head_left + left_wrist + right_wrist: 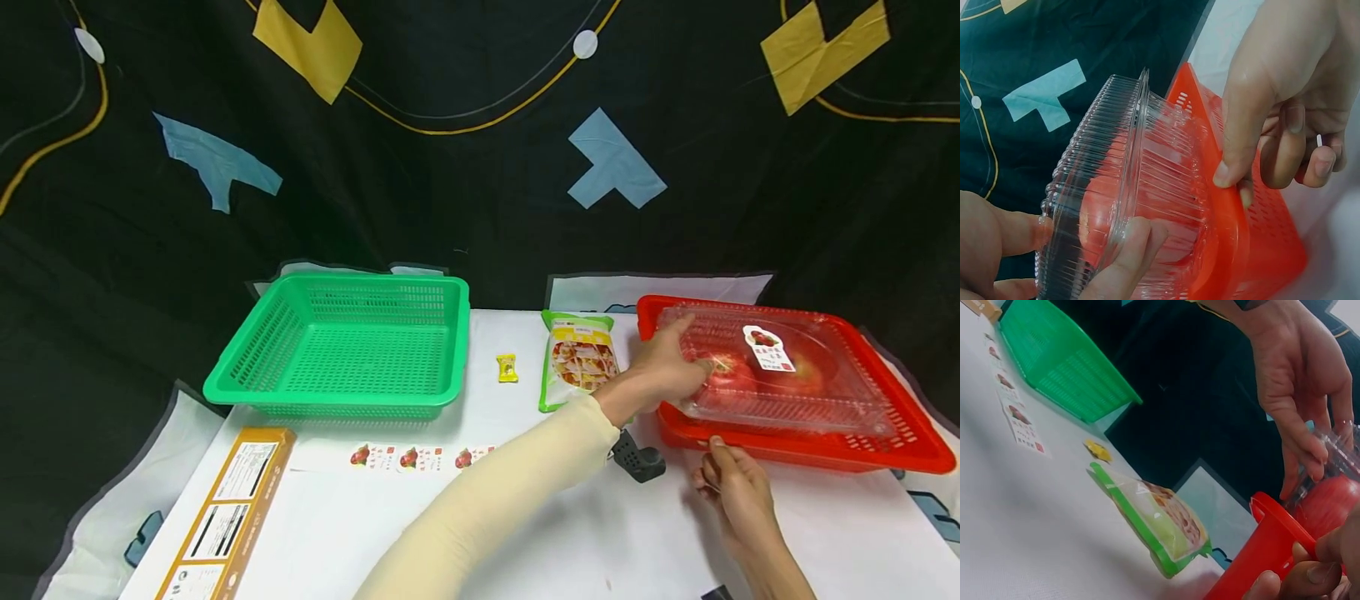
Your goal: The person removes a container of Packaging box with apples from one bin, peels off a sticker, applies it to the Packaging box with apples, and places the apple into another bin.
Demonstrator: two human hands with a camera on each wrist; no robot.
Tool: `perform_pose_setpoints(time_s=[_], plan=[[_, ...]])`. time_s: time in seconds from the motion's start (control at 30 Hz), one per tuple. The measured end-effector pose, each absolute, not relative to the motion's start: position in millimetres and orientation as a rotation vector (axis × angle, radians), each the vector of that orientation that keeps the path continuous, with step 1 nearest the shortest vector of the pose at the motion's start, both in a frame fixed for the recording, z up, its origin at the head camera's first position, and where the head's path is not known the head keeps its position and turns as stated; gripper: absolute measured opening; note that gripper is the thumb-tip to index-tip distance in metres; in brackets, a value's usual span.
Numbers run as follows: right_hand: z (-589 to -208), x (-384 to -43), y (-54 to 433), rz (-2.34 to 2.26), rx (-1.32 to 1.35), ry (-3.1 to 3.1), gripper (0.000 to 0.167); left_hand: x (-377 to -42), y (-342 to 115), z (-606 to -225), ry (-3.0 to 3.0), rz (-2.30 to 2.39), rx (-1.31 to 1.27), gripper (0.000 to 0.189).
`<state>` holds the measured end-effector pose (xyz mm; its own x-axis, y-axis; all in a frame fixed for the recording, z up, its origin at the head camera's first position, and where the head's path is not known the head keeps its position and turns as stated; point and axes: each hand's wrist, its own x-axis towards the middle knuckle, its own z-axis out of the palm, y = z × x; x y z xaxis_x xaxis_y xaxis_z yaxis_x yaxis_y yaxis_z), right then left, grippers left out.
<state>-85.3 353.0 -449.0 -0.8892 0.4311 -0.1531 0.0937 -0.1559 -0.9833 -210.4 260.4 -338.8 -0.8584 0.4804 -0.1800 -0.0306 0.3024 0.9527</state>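
A clear plastic clamshell box [817,408] with red apples [731,379] inside and a white label [768,348] on its lid lies in the red basket [922,442]. My left hand [667,371] grips the box by its left end, thumb and fingers on either side of it. At the basket's near side, my right hand [738,492] pinches the rim between thumb and finger, as the left wrist view shows; its other fingers are curled. The box appears slightly tilted within the basket, and its underside is hidden.
A green basket [450,392] stands at the back left. Between the baskets lie a small yellow packet [507,368] and a green-edged food bag [573,358]. Apple stickers [412,458] lie in front, with a long cardboard box [232,508] at the left edge.
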Motion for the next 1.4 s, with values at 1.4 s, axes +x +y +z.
perform_pose_setpoints(time_s=[1.4], plan=[[-451,-87,344,2.121,-0.578,-1.868,0.039,-212,286,-363,2.185,1.395,0.214,0.091]])
